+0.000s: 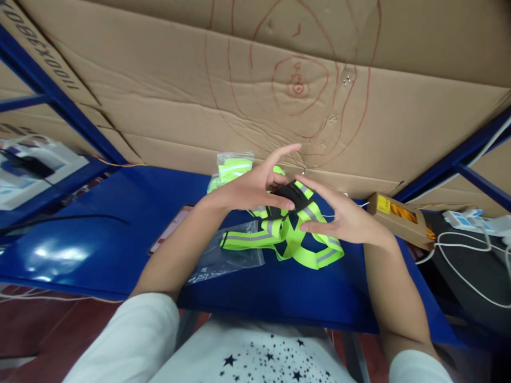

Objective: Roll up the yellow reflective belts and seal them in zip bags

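A neon yellow-green strap harness [297, 242] with grey reflective stripes and a black part lies loosely on the blue table [120, 197]. Just above its black part is my left hand [263, 183], thumb and index finger spread, the other fingers curled; no object is gripped in it. My right hand [339, 210] hovers at the harness's right side with its thumb and fingers apart, holding nothing. Under the harness's left end lies a clear plastic bag [227, 260]. Behind my left hand, a second neon item sits in a clear bag [235, 166].
A phone [171, 229] lies left of the plastic bag, partly behind my left forearm. At the right stands an open cardboard box [399, 218] near white cables. Cardboard sheeting [167, 90] with red drawn rings rises behind the table. Power strips lie at both sides.
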`<state>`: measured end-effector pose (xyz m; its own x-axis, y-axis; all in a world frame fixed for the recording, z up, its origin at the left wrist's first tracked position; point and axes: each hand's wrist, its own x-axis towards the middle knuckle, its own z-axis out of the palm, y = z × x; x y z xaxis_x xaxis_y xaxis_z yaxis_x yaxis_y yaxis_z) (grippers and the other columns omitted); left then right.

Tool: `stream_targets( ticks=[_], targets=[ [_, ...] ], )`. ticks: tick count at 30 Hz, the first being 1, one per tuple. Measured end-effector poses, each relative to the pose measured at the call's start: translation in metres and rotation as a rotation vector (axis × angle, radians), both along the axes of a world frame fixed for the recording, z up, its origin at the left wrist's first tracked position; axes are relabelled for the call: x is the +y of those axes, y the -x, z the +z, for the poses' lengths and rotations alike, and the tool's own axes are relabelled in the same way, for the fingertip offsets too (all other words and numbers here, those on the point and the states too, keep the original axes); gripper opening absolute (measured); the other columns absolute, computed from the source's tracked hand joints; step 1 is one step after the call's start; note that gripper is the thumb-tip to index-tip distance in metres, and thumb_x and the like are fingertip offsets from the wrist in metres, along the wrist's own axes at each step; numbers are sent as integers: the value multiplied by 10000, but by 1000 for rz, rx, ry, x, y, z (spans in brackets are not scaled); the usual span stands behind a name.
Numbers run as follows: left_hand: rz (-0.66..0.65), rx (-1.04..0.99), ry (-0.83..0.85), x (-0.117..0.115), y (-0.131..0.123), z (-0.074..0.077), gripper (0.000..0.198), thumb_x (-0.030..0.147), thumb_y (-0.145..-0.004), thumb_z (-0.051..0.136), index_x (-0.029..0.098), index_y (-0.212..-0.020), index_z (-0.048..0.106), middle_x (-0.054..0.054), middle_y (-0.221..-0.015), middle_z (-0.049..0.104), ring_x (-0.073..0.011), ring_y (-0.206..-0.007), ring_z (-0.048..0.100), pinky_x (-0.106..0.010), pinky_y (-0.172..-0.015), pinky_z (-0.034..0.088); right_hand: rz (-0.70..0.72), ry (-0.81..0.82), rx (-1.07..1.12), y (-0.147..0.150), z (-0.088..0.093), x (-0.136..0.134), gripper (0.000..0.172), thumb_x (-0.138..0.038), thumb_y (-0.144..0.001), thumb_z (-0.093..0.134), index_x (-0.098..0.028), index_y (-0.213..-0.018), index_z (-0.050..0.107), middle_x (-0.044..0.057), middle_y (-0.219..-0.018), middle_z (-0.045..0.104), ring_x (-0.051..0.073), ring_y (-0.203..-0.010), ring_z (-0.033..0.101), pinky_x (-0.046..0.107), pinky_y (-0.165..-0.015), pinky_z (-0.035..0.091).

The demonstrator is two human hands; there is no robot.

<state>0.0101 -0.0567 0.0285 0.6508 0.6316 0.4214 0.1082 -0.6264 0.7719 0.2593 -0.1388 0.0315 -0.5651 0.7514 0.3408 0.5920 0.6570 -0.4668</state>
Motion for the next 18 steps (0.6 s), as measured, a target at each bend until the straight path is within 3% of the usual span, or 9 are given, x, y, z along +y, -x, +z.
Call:
stream_targets(
  ticks=[3,6,9,12,15,18],
  targets=[
    [-325,-39,421,-1,-2,5,1208,390,-787,912,327,-1686,108,-74,-998,794,-233,-876,787,-284,-721,595,-21,58,99,-1,-2,4,776,-542,-845,825,-264,-1488,490,118,-1482,606,330,-1343,602,487,-1114,515],
    [-324,-113,534,0,-7,3,1141,384,-788,912,299,-1678,203,-44,-927,779,-210,-815,762,-265,-702,558,-47,114,161,4,-5,6,642,-562,-797,864,-248,-1266,558,77,-1234,681,277,-1113,666,430,-965,569],
    [-142,-198,459,3,-15,-5,859,529,-897,789,255,-1606,389,-70,-1024,779,-227,-944,756,-314,-830,575,-66,156,325,9,-7,8,514,-544,-812,859,-257,-1124,568,45,-1119,680,250,-1048,669,414,-939,579],
    [-8,-226,234,7,-20,-12,724,686,-956,622,201,-1487,542,-144,-1399,674,-297,-1335,625,-425,-1134,485,-93,262,648,12,-9,11,498,-541,-874,801,-302,-1224,538,28,-1070,708,242,-991,715,440,-932,608],
    [-44,-213,58,7,-24,-14,778,663,-891,728,224,-1504,535,-138,-1616,497,-338,-1528,433,-456,-1266,356,-164,329,899,14,-8,14,493,-536,-878,788,-322,-1233,523,7,-960,705,226,-837,724,440,-822,640],
    [-192,-263,119,3,-32,-13,810,518,-859,832,242,-1537,486,-142,-1535,582,-342,-1419,561,-449,-1165,475,-196,280,973,14,-7,17,437,-538,-826,826,-304,-1084,561,10,-962,698,209,-787,698,418,-763,643]
  ],
)
